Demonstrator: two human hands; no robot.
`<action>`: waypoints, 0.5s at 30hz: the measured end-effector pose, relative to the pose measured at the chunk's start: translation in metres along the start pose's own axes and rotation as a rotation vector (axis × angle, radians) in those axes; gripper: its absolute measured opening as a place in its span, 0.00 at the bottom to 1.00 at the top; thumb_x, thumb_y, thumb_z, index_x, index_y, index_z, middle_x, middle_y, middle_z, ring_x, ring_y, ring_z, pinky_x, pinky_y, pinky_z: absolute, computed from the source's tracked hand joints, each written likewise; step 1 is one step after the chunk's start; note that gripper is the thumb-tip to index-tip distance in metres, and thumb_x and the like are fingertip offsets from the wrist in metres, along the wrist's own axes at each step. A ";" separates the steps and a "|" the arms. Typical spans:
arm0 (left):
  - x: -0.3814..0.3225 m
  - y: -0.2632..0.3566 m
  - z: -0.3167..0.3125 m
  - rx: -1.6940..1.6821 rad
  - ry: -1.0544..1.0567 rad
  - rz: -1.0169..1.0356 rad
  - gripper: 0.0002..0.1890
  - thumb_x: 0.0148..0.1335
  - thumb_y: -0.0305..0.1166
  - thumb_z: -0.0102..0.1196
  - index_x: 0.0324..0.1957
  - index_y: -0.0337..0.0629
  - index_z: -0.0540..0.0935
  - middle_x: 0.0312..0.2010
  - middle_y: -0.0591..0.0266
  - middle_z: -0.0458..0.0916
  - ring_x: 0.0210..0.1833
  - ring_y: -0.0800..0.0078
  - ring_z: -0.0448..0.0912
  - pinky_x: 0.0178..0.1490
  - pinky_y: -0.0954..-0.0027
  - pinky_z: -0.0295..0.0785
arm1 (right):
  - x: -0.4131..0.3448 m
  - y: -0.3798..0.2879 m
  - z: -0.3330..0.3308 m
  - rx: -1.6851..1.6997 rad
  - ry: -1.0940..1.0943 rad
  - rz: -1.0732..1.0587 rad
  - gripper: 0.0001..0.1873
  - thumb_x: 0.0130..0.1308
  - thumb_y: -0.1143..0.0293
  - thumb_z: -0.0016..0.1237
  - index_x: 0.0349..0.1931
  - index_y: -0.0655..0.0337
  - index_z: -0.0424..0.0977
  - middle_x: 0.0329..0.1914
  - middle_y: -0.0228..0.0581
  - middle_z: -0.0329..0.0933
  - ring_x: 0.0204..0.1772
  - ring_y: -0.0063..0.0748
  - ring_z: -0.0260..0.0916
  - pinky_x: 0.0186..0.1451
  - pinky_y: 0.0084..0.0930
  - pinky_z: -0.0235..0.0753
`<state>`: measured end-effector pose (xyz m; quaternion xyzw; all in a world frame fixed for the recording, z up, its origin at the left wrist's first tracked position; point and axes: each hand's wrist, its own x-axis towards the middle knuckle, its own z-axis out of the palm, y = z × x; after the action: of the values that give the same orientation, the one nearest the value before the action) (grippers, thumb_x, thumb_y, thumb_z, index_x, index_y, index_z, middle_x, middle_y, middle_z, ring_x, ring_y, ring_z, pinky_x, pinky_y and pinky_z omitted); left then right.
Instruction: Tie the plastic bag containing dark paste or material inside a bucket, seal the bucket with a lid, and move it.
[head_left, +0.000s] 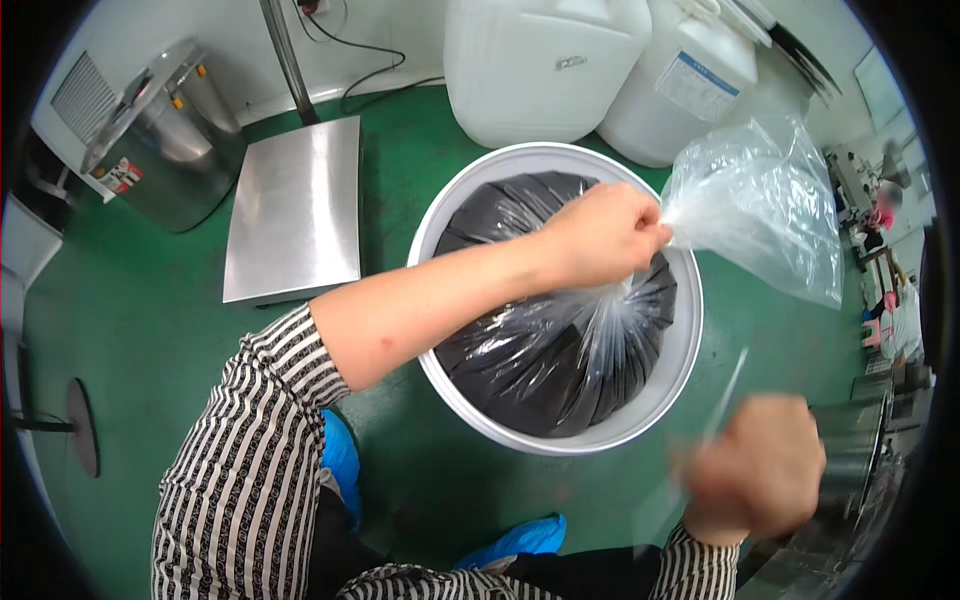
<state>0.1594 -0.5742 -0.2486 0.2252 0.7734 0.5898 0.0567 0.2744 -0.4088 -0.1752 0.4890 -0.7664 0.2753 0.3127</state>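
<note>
My left hand (609, 231) grips the twisted neck of a clear plastic bag (765, 210), whose loose mouth flares out to the right. The bag's body, filled with dark grey material (517, 367), sits inside a round white drum (686, 352). My forearm crosses over the drum and covers part of the bag. Lower right, apart from the drum, my right hand (765, 461) is blurred by motion. From its fingers a thin whitish strip (729, 394) points upward; it looks like a cable tie, though blur hides the detail.
A steel platform scale (300, 217) with a post (285, 60) stands left of the drum. Behind are two white plastic jerrycans (547, 75) (679, 90). Steel drums (169, 142) stand upper left. Blue shoe covers (517, 541) show on the green floor (420, 480). A person (885, 206) is far right.
</note>
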 end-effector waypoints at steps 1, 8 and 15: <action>0.000 -0.006 0.001 -0.004 0.005 -0.011 0.14 0.61 0.35 0.48 0.28 0.33 0.77 0.22 0.61 0.79 0.25 0.80 0.74 0.31 0.73 0.67 | 0.006 -0.001 -0.001 -0.197 -0.270 0.164 0.03 0.43 0.73 0.56 0.21 0.57 0.77 0.10 0.26 0.55 0.13 0.29 0.54 0.18 0.23 0.51; 0.010 -0.010 -0.004 -0.050 -0.037 -0.030 0.14 0.62 0.37 0.48 0.34 0.35 0.79 0.23 0.67 0.78 0.28 0.85 0.70 0.34 0.78 0.64 | -0.012 0.062 0.015 0.907 -0.161 1.010 0.09 0.66 0.67 0.41 0.32 0.64 0.68 0.14 0.29 0.61 0.14 0.17 0.56 0.17 0.13 0.53; 0.006 -0.017 -0.004 -0.141 -0.033 -0.094 0.14 0.60 0.37 0.49 0.31 0.36 0.80 0.24 0.69 0.78 0.26 0.85 0.67 0.32 0.78 0.62 | -0.036 0.074 0.027 1.251 0.064 0.886 0.12 0.71 0.64 0.30 0.33 0.63 0.62 0.16 0.33 0.62 0.16 0.18 0.55 0.20 0.14 0.58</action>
<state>0.1479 -0.5788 -0.2619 0.1940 0.7385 0.6358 0.1128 0.2118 -0.3801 -0.2280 0.2138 -0.5829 0.7713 -0.1398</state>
